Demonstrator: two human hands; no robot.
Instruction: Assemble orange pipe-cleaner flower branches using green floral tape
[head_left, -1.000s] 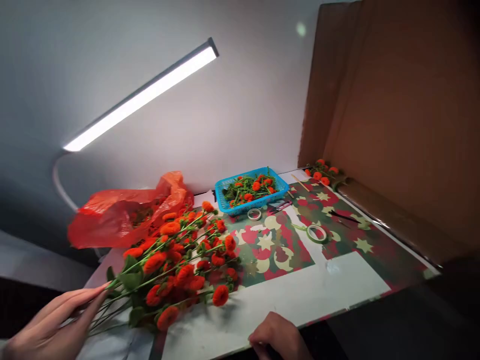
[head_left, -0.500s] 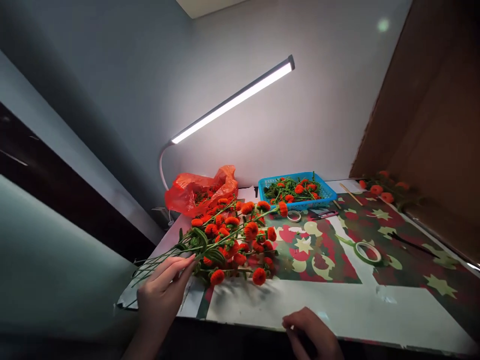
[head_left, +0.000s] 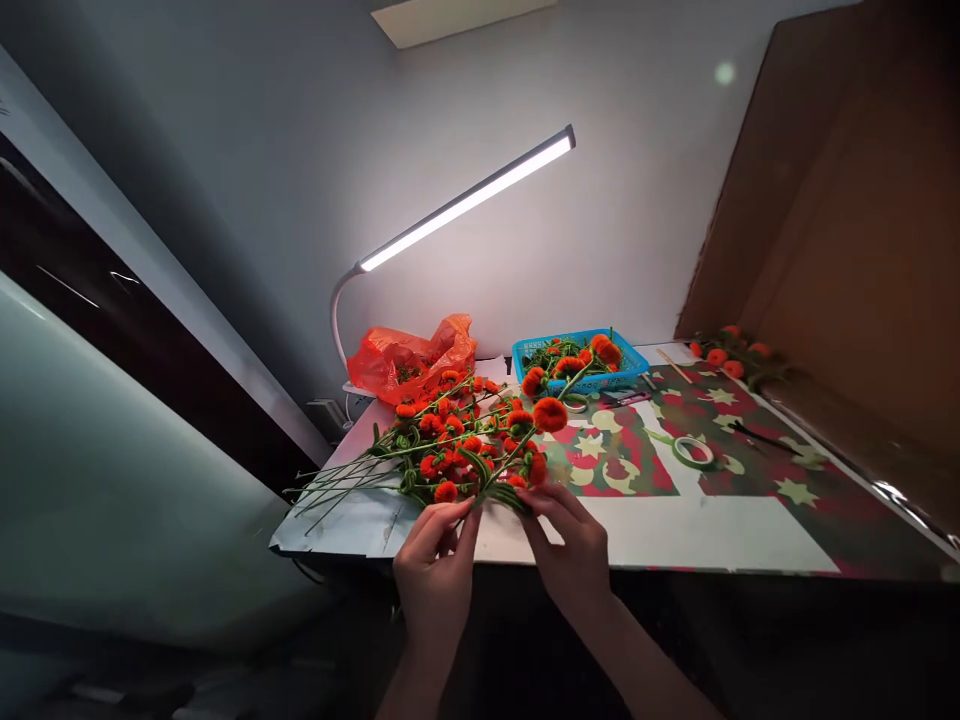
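Observation:
My left hand (head_left: 437, 560) pinches the lower stem of a fuzzy orange artificial flower spray (head_left: 550, 414), held up at the table's front edge. My right hand (head_left: 570, 550) has thumb and fingertips closed on its green leaves (head_left: 504, 494), which fan out between both hands. The spray leans up and to the right, with several round heads. Behind it lies a pile of similar orange flowers (head_left: 450, 428), long stems pointing left. The lower end of the held stem is hidden by my left hand.
At the back stand an orange plastic bag (head_left: 375, 362) and a blue basket (head_left: 517, 352) of flowers. A green tape roll (head_left: 693, 453), a white tape roll (head_left: 576, 404) and a black tool (head_left: 757, 438) lie right. A lamp (head_left: 465, 204) hangs above; cardboard (head_left: 840, 220) borders the right.
My left hand has moved right, lifting a flower spray away from the pile. My right hand has come up from the table edge and taken hold of its leaves. The view has shifted.

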